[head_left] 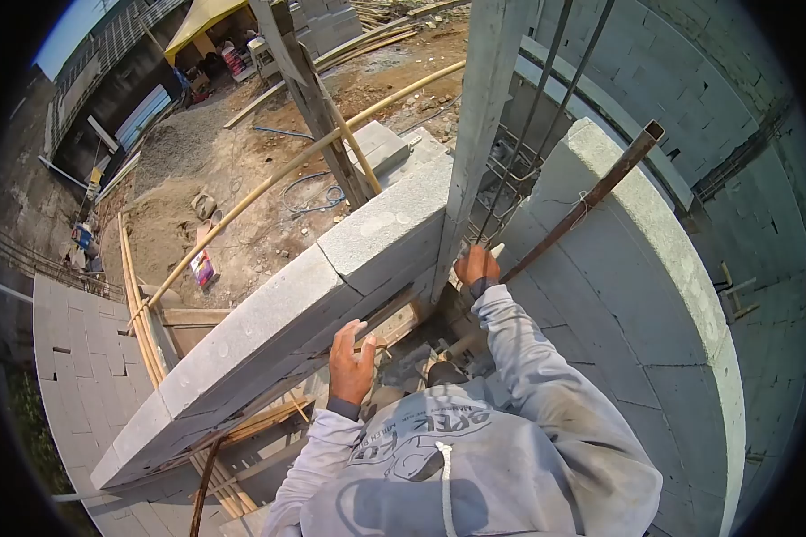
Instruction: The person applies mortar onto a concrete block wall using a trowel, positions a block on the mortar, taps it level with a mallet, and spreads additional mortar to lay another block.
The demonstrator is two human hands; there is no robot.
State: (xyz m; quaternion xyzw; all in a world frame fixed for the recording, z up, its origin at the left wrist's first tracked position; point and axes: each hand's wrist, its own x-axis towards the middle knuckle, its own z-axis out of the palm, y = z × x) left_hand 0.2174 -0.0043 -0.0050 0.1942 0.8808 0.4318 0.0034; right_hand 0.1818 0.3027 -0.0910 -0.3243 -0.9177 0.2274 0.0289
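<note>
My left hand is beside the inner face of the low wall of pale concrete blocks, fingers bent and apart, holding nothing that I can see; whether it touches the wall I cannot tell. Farther forward, my right hand is closed in the gap by the grey upright post. What its fingers grip is hidden; a small pale tip shows beside it. Thin steel reinforcing bars rise behind that hand. A rusty metal bar leans close by on its right, with wire tied round it.
A curved block wall stands close on my right. A bamboo pole and a wooden post cross beyond the low wall. Bamboo and boards lie below me on the left. Sand and a blue hose are on the ground outside.
</note>
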